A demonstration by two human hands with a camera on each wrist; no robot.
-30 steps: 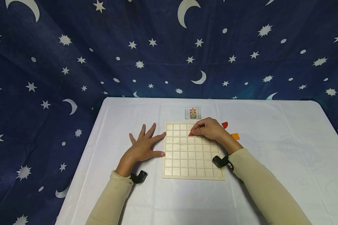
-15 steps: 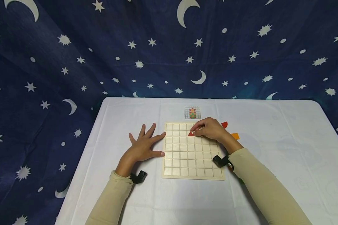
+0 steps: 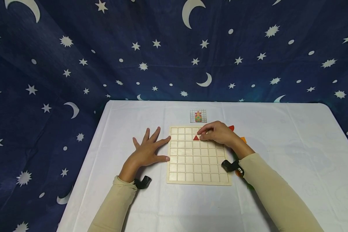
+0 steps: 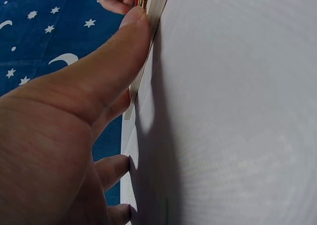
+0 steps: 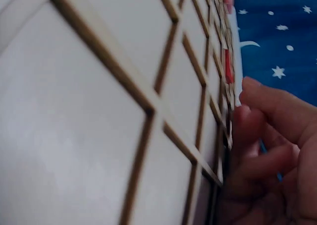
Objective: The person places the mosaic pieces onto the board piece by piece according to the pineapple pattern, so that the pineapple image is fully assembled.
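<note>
Red triangular tile (image 3: 196, 138) in a cell of the wooden grid board (image 3: 189, 160), right hand (image 3: 218, 132) just beside it.
From my head view, I see the tile lying point away from me, second row from the far edge, fourth column from the left. My right hand's fingers are bent, thumb and index tips slightly apart and pinching nothing that I can see. My left hand (image 3: 146, 153) has its fingers spread, thumb and index tips touching the board's left edge on the white tablecloth (image 3: 295, 161). Beyond the board lies a pattern card (image 3: 198, 116); a red piece (image 3: 231, 128) and an orange piece (image 3: 244, 139) show partly behind my right hand and wrist.
</note>
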